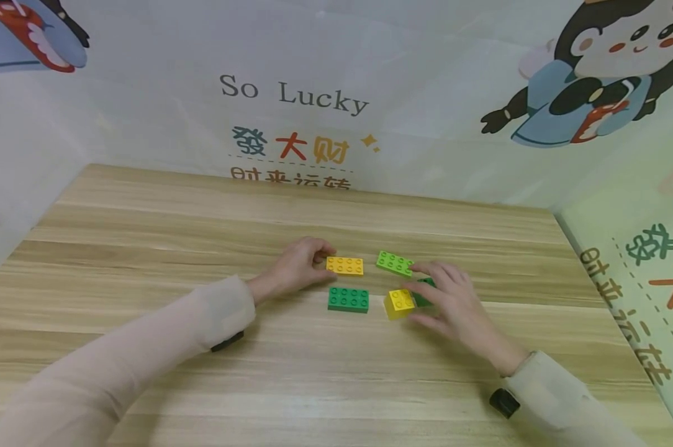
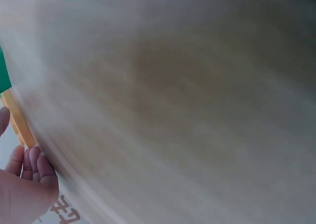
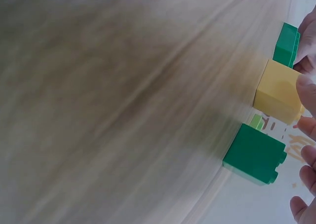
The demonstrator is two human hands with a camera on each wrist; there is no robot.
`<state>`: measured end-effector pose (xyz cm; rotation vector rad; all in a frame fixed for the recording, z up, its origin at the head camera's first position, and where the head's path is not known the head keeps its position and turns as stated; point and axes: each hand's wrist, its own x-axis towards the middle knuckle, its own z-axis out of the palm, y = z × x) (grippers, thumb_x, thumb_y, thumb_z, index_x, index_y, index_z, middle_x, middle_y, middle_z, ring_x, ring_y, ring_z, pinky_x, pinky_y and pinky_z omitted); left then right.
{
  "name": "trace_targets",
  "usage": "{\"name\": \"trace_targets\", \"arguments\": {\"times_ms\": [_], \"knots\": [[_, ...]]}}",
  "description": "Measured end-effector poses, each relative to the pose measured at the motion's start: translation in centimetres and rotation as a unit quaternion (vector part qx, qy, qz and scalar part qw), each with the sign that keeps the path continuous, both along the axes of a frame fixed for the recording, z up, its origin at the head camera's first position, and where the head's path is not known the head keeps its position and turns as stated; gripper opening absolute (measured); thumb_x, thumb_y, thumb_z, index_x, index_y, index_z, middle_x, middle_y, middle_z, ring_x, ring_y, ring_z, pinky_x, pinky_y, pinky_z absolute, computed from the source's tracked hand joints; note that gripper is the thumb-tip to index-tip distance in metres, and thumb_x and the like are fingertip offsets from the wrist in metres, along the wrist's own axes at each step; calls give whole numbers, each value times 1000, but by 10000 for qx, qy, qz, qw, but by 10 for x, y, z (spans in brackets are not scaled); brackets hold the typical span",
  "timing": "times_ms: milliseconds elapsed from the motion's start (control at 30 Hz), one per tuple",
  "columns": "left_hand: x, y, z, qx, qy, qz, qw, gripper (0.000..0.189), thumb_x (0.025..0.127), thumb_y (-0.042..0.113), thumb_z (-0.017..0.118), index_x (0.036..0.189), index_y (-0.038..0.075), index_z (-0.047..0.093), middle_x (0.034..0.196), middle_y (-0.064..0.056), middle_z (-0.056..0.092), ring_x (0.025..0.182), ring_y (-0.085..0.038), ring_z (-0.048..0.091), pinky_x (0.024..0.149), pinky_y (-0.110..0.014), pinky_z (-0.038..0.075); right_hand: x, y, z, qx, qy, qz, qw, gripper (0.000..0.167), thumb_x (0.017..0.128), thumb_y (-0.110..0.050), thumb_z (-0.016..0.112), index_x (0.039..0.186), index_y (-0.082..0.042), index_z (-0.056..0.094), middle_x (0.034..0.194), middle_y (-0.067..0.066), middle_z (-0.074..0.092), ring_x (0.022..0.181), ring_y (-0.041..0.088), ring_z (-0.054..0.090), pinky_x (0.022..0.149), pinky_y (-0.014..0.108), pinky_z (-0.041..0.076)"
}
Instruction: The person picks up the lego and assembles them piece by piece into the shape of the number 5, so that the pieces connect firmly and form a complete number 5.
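Note:
My left hand (image 1: 298, 264) curls its fingers and thumb around the left end of an orange-yellow toy building brick (image 1: 344, 266) lying on the table. In the left wrist view, fingertips (image 2: 34, 160) are right at that brick (image 2: 19, 120). My right hand (image 1: 454, 301) hovers with spread fingers over a yellow square block (image 1: 399, 303) and a green square block (image 1: 423, 292), which it partly hides. The right wrist view shows its fingertips beside the yellow block (image 3: 279, 93) and the green block (image 3: 254, 154). Between the hands lies a long green brick (image 1: 348, 300).
A light green brick (image 1: 394, 262) lies behind the right fingertips. The wooden table (image 1: 202, 211) meets a printed white backdrop (image 1: 163, 112) at the back and a side panel (image 1: 644, 279) at the right.

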<state>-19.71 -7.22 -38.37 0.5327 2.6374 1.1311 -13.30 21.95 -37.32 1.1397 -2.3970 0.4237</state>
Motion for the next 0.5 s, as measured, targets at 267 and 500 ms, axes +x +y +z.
{"name": "trace_targets", "arguments": {"times_ms": [267, 500], "knots": [[-1, 5, -1, -252, 128, 60, 9996, 44, 78, 18, 77, 117, 5, 60, 113, -9, 59, 99, -20, 54, 88, -32, 47, -1, -6, -2, 211, -22, -170, 9996, 49, 59, -25, 86, 101, -7, 69, 120, 17, 57, 110, 34, 48, 89, 52, 37], [-2, 6, -2, -383, 232, 100, 9989, 39, 79, 17, 76, 114, 6, 63, 108, -7, 59, 95, -18, 52, 85, -31, 45, -2, -9, 0, 244, -97, -229, 9994, 46, 58, -19, 88, 97, -7, 69, 116, 15, 59, 109, 33, 49, 91, 51, 37]]}}
